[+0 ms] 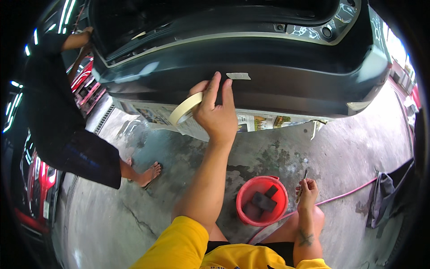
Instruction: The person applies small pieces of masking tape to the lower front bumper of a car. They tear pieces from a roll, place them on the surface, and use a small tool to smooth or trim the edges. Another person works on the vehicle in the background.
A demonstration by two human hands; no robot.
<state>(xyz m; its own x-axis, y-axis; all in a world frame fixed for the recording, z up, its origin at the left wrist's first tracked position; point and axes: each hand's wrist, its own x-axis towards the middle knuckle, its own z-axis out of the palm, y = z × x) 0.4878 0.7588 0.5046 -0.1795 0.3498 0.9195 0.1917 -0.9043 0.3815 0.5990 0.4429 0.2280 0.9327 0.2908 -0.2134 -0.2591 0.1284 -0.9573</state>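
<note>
My left hand [215, 110] is raised in front of the dark car panel [286, 89]. A roll of cream masking tape [182, 108] is hooked in it, and two fingers point up at the panel. Just right of those fingertips a short strip of masking tape [238, 76] lies flat on the panel. Down by my knee, my right hand [307, 193] is closed around a thin, slim tool [305, 174], possibly a small cutter; its kind is too small to make out. Newspaper sheets [268, 122] hang along the panel's lower edge.
A red bucket [239, 201] with dark blocks [264, 201] in it stands between my knees. A pink hose [349, 193] runs across the concrete floor [179, 188]. At left a person in dark clothes [53, 103] stands by the car. Grey cloth [385, 197] hangs at right.
</note>
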